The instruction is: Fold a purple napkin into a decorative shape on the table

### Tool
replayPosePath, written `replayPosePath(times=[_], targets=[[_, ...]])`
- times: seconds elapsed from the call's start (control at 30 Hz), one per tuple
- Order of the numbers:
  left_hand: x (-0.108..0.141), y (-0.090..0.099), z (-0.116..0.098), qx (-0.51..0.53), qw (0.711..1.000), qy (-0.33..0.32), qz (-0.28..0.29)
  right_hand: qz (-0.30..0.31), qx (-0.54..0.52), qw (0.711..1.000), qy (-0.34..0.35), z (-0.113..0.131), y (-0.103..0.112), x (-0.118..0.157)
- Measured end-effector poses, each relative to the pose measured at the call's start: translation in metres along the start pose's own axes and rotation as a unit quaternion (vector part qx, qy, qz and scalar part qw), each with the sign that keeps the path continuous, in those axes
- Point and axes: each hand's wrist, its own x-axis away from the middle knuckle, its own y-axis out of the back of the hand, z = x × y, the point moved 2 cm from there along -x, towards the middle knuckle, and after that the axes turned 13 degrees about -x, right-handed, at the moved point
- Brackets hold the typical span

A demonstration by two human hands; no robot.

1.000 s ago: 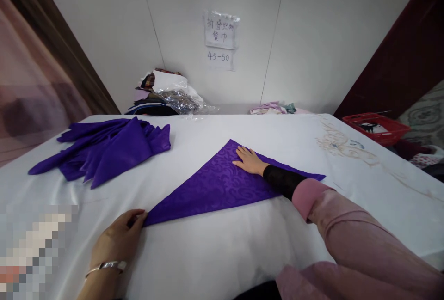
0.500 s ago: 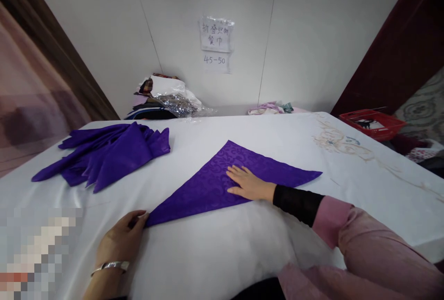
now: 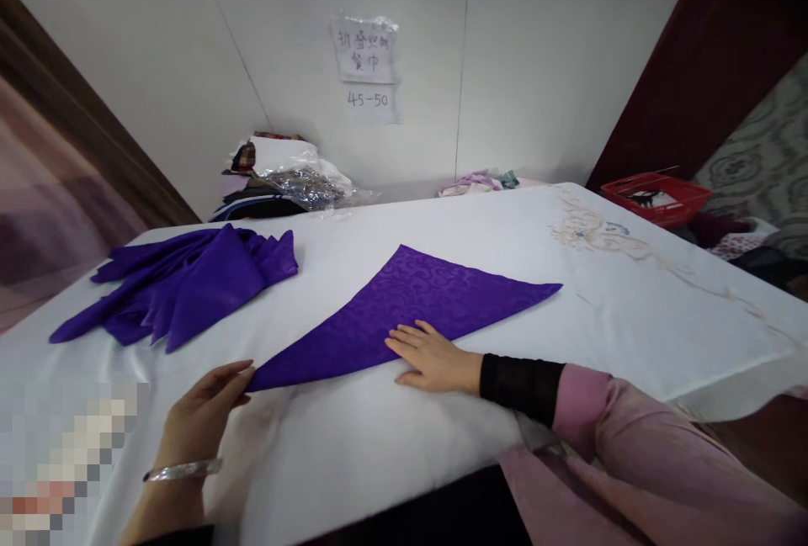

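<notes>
Purple patterned cloth (image 3: 379, 315) lies in a flat triangle on the white-covered bench (image 3: 353, 462) in front of you, its long edge toward you, and your left hand (image 3: 205, 411) pinches the corner at its left end between thumb and fingers. Your right hand (image 3: 433, 358) is open, palm down, with its fingertips resting on that near edge and its thumb over the white cover, while a loose heap of purple fabric (image 3: 202, 285) sits farther back, beyond your left hand.
</notes>
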Motion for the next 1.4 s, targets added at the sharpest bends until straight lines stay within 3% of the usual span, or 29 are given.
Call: replayPosePath(times=[0.17, 0.3, 0.43, 0.6, 0.7, 0.87, 0.97, 1.2, 1.4], targets=[[0.006, -0.005, -0.062, 0.066, 0.997, -0.048, 0.014, -0.052, -0.085, 0.994, 0.032, 0.030, -0.006, -0.031], [0.016, -0.030, -0.127, 0.047, 0.985, -0.161, 0.047, -0.137, -0.231, 0.963, 0.029, 0.058, -0.002, -0.052], [0.034, -0.072, -0.177, -0.006, 0.959, -0.275, 0.072, -0.261, -0.386, 0.885, 0.007, 0.063, 0.009, -0.060], [0.053, -0.122, -0.203, -0.083, 0.923, -0.370, 0.060, -0.394, -0.545, 0.740, 0.010, 0.037, 0.028, -0.055], [0.063, -0.143, -0.209, -0.098, 0.910, -0.398, 0.063, -0.434, -0.579, 0.690, 0.003, 0.016, 0.037, -0.047], [0.072, -0.159, -0.207, -0.069, 0.879, -0.468, 0.057, -0.450, -0.580, 0.678, -0.041, -0.009, 0.043, -0.033], [0.072, -0.165, -0.190, -0.076, 0.858, -0.508, 0.018, -0.461, -0.601, 0.651, -0.062, -0.018, 0.048, -0.025], [0.086, -0.192, -0.131, -0.220, 0.803, -0.553, -0.016, -0.472, -0.626, 0.614, -0.086, -0.033, 0.061, -0.005], [0.098, -0.203, -0.118, -0.241, 0.799, -0.551, -0.009, -0.488, -0.630, 0.597, -0.094, -0.047, 0.072, 0.018]])
